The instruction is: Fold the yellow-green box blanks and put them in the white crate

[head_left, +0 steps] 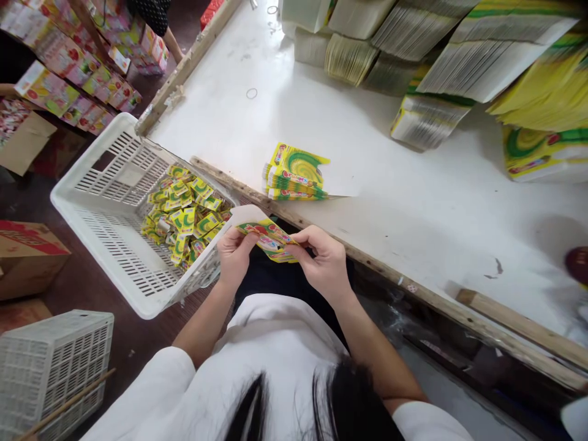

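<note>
Between my two hands is a yellow and green printed carton blank (269, 237), held just off the front edge of the table. My left hand (234, 252) pinches its left end, where a white flap sticks up. The right end is pinched by the thumb and fingers of my right hand (319, 257). On the table just beyond lies a small pile of flat printed blanks (296, 174) of like pattern. To the left, a white plastic basket (96, 226) holds many small yellow and green boxes (186, 211).
Stacks of flat cartons (427, 49) stand along the back of the white table (367, 177). A wooden strip (519, 324) edges its front. Pink boxes (68, 67), a brown carton (30, 257) and another crate (59, 367) are at left. A person's arm (173, 44) shows at top left.
</note>
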A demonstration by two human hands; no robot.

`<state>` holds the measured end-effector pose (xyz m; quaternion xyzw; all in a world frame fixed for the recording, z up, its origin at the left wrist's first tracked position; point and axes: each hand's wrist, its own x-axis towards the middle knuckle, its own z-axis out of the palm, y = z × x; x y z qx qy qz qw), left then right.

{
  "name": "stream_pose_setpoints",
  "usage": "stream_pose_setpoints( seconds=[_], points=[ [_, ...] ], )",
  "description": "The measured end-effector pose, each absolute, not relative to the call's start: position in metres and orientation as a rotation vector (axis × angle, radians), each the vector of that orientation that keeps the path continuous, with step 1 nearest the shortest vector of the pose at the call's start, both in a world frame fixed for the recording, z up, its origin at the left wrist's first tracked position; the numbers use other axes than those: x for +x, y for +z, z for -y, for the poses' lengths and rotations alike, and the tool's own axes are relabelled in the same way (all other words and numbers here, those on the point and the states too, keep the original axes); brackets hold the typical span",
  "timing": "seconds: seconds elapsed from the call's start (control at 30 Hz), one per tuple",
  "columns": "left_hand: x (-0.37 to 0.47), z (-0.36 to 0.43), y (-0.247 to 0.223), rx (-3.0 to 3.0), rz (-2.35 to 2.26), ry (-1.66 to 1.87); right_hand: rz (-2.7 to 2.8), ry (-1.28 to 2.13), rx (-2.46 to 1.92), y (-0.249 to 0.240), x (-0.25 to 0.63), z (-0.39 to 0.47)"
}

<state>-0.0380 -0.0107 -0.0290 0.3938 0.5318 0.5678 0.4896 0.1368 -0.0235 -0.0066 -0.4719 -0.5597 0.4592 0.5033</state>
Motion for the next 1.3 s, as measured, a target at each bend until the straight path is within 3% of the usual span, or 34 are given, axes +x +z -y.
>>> stream_pose_setpoints(
  seconds=[0.23,0.37,0.5,0.73,0.87,1.07,1.3],
  points=[
    [-0.083,-0.006,0.029,1.556,-1.102,1.004,1.778,0.381,-1.178,0.003,0.162,0.016],
    [-0.066,-0.004,0.037,1.961,-1.203,0.508,1.957,0.358,-0.997,0.001,0.158,0.016],
    [-0.040,0.006,0.012,1.978,-1.305,0.460,1.540,0.541,-1.216,-0.011,0.144,0.022],
    [-0.031,0.024,-0.012,2.141,-1.215,0.757,0.915,1.628,-1.092,-0.022,0.132,0.023],
    [-0.024,0.026,-0.015,2.123,-1.165,0.854,0.733,1.943,-0.897,-0.023,0.133,0.022],
    [-0.023,0.020,-0.012,2.152,-1.192,0.988,0.796,1.957,-0.750,-0.021,0.133,0.027],
    [-0.026,0.014,-0.006,2.230,-1.130,0.831,1.067,1.860,-0.791,-0.020,0.133,0.030]
  ],
)
